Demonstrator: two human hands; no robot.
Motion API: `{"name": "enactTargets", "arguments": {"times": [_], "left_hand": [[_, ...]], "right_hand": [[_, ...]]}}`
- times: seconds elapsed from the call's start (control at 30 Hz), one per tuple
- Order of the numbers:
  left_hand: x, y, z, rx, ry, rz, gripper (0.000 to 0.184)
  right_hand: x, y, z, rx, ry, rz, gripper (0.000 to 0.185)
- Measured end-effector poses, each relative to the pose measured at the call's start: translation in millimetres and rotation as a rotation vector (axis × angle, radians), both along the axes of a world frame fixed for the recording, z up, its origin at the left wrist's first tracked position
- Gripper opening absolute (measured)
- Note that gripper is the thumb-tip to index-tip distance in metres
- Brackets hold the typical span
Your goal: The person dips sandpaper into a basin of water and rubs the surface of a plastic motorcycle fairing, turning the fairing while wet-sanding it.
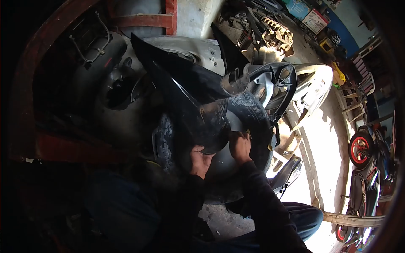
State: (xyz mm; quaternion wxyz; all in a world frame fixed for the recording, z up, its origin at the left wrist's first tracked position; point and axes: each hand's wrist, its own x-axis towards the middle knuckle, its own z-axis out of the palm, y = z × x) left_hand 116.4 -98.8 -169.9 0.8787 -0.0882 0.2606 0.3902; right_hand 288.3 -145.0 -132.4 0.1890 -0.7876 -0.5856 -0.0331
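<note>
A black plastic motorcycle body panel [181,80] with a long pointed end stands tilted over a wide dark basin [263,145]. My left hand [201,161] is closed around the panel's lower edge, thumb uppermost. Close to its right, my right hand [241,147] makes a fist against the panel's lower right side, above the basin's grey inside. A small yellowish bit shows by the knuckles of that fist, but what the fingers hold is hidden. Scuffed whitish patches mark the basin's rim. Deep shadow covers the panel's lower part.
Behind the panel lie a silver-grey body panel [202,52] and a white one [314,86]. Shock absorber springs [276,29] lie at the back. A motorcycle wheel with a red rim [360,148] stands at right. A red metal frame [143,21] borders the upper left.
</note>
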Motion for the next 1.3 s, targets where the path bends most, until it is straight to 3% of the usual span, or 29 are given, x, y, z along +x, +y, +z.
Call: {"name": "enactTargets", "arguments": {"times": [0.03, 0.07, 0.13, 0.2, 0.27, 0.33, 0.43, 0.5, 0.57, 0.6, 0.67, 0.7, 0.77, 0.8, 0.93, 1.0, 1.07, 1.13, 1.2, 1.27, 1.3], "left_hand": [[1, 5, -10, 0.022, 0.002, 0.025, 0.055], [3, 9, -15, 0.044, 0.001, 0.048, 0.055], [5, 7, -20, 0.045, 0.046, 0.051, 0.054], [7, 4, -28, 0.04, 0.096, 0.051, 0.053], [9, 5, -40, -0.004, 0.117, 0.082, 0.048], [9, 9, -55, -0.005, 0.108, 0.085, 0.047], [6, 7, -45, -0.015, 0.111, 0.093, 0.044], [11, 1, -41, -0.021, 0.117, 0.092, 0.042], [12, 1, -46, -0.032, 0.113, 0.108, 0.038], [10, 2, -36, -0.027, 0.112, 0.108, 0.038], [1, 5, -10, -0.142, 0.27, -0.108, 0.038], [3, 0, -18, -0.091, 0.199, -0.019, 0.037], [10, -1, -21, -0.035, 0.098, 0.036, 0.037], [13, -4, -22, 0.016, -0.001, 0.085, 0.037], [12, 2, -27, -0.041, 0.012, 0.073, 0.041], [19, 2, -24, -0.045, 0.008, 0.097, 0.041], [15, -2, 12, -0.013, -0.002, 0.098, 0.04], [10, 1, 12, -0.021, 0.026, 0.02, 0.037], [13, 1, 13, 0.011, 0.041, 0.064, 0.034], [17, -2, 19, -0.003, 0.053, 0.087, 0.033], [17, -6, 20, -0.023, 0.065, 0.101, 0.033]], "right_hand": [[4, -6, -3, -0.047, -0.041, -0.034, 0.019], [11, -14, -19, -0.055, 0.151, -0.188, 0.019], [32, -31, -59, -0.045, 0.641, -0.505, 0.021], [58, -51, -121, 0.137, 1.238, -0.647, 0.023], [77, -74, -178, 0.289, 1.694, -0.654, 0.026], [108, -99, -265, 0.368, 1.929, -0.417, 0.03], [29, -47, -66, 0.407, 1.945, -0.672, 0.031], [-1, -29, -34, 0.361, 1.247, -0.453, 0.029], [-49, -22, 19, 0.067, 0.595, -0.262, 0.027], [-63, -23, 23, 0.089, 0.275, 0.048, 0.023], [-78, -29, 20, 0.015, 0.003, 0.247, 0.027], [-80, -31, 19, -0.012, -0.081, 0.302, 0.029], [-54, -25, 22, -0.066, -0.134, 0.204, 0.03], [-54, -25, 29, -0.046, 0.014, 0.019, 0.031], [-73, -42, 26, 0.027, 0.051, 0.15, 0.032], [-31, -38, -6, -0.09, -0.2, 0.145, 0.034], [-40, -35, 3, -0.08, -0.081, 0.043, 0.034], [-86, -44, 45, 0.04, 0.049, 0.128, 0.032], [-67, -37, 40, 0.017, -0.064, 0.203, 0.029], [-31, -20, 15, 0.029, -0.024, 0.025, 0.027], [-34, -23, 7, 0.024, -0.058, 0.067, 0.025]]}}
